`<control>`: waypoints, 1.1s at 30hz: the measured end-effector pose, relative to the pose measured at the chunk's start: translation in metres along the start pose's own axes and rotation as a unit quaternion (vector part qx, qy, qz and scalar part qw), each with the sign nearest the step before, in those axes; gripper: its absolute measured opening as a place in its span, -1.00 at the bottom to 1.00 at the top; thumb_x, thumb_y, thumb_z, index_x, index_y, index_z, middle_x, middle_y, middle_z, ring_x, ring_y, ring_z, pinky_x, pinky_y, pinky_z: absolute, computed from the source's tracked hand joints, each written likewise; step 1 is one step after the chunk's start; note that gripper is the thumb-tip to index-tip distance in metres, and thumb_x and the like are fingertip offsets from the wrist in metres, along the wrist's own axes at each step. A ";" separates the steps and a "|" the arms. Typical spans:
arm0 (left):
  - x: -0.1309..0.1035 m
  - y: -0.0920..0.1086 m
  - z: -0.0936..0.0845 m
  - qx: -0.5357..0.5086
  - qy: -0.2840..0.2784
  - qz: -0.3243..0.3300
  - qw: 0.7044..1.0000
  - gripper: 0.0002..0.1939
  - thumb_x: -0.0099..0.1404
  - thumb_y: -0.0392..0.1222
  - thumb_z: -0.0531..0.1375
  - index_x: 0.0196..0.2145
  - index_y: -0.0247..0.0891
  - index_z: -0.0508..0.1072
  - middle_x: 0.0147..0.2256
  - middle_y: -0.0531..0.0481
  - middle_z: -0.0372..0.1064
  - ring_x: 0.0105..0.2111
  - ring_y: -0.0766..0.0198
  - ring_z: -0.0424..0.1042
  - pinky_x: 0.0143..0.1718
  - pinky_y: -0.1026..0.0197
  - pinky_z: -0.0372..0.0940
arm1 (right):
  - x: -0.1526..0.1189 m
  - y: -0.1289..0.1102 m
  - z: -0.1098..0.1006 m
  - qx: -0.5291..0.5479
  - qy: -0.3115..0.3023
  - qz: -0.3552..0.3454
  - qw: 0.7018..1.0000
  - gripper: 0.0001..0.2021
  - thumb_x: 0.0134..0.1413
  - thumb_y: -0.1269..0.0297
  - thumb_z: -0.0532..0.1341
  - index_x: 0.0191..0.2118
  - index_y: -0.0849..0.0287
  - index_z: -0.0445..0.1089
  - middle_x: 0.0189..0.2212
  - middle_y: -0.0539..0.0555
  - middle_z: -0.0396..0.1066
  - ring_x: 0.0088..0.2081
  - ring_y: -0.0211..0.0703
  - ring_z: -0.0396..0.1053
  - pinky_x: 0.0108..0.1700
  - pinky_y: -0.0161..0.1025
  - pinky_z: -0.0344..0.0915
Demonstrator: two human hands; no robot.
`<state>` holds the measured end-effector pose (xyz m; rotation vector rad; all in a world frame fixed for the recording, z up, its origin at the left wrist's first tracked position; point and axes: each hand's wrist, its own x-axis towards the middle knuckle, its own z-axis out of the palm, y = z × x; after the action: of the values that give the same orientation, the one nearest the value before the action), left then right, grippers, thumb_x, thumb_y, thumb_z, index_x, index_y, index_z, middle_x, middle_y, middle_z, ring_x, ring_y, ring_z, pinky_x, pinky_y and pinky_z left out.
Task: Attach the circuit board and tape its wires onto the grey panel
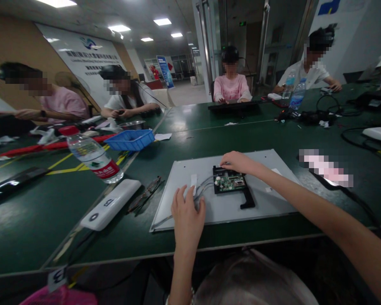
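A flat pale grey panel [260,199] lies before me on the green table. On it rests a black plastic bracket [248,198] carrying a green circuit board [230,182]. Grey cables [205,185] run from the board's left side. My left hand [188,209] is over the panel's left part, beside the cables, fingers spread and holding nothing that I can see. My right hand [236,162] reaches across the panel, its bent fingers closed at the bracket's upper left edge. The fingertips partly cover that edge.
Left of the panel are glasses [145,195], a white power bank [111,205], a water bottle [95,159] and a blue tray [130,140]. A phone [327,169] with a cable lies to the right. Several people sit around the table [184,120].
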<state>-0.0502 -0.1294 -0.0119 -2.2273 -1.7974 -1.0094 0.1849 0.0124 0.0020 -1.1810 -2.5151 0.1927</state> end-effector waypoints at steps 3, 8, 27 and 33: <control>0.000 0.001 -0.001 0.006 -0.007 -0.002 1.000 -0.66 0.29 -0.18 0.07 0.01 -0.25 0.28 0.06 -0.25 0.17 0.16 -0.07 0.09 0.14 -0.20 0.05 | -0.002 0.001 -0.001 0.011 -0.002 -0.009 1.000 -0.79 0.16 0.34 0.13 -0.21 0.17 0.52 -0.22 0.12 0.50 -0.14 -0.12 0.41 -0.12 -0.30 0.23; 0.000 0.000 0.000 0.007 -0.002 0.006 1.000 -0.65 0.29 -0.19 0.08 0.02 -0.26 0.26 0.08 -0.25 0.15 0.19 -0.06 0.04 0.16 -0.20 0.02 | -0.005 0.003 -0.004 0.026 -0.005 -0.010 1.000 -0.78 0.14 0.40 0.12 -0.21 0.19 0.52 -0.21 0.12 0.51 -0.15 -0.13 0.41 -0.11 -0.29 0.24; 0.143 0.034 0.032 -0.091 -0.156 0.140 0.974 -0.81 0.22 -0.30 0.09 -0.23 -0.29 0.46 -0.21 -0.08 0.44 -0.16 0.18 0.41 -0.05 0.17 0.28 | 0.000 0.010 0.013 0.058 0.027 -0.023 0.998 -0.82 0.12 0.40 0.15 -0.25 0.23 0.50 -0.26 0.12 0.51 -0.22 -0.16 0.42 -0.15 -0.32 0.23; 0.147 0.005 0.076 -0.135 -0.178 0.119 0.967 -0.78 0.17 -0.39 0.07 -0.29 -0.30 0.49 -0.27 -0.04 0.46 -0.30 0.27 0.42 -0.15 0.25 0.30 | -0.001 0.013 0.017 0.090 0.054 -0.014 0.994 -0.83 0.09 0.47 0.15 -0.29 0.24 0.50 -0.30 0.09 0.52 -0.24 -0.20 0.42 -0.18 -0.34 0.23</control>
<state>-0.0019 0.0271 0.0120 -2.8680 -1.5233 -0.8955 0.1882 0.0203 -0.0173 -1.0565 -2.3631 0.3325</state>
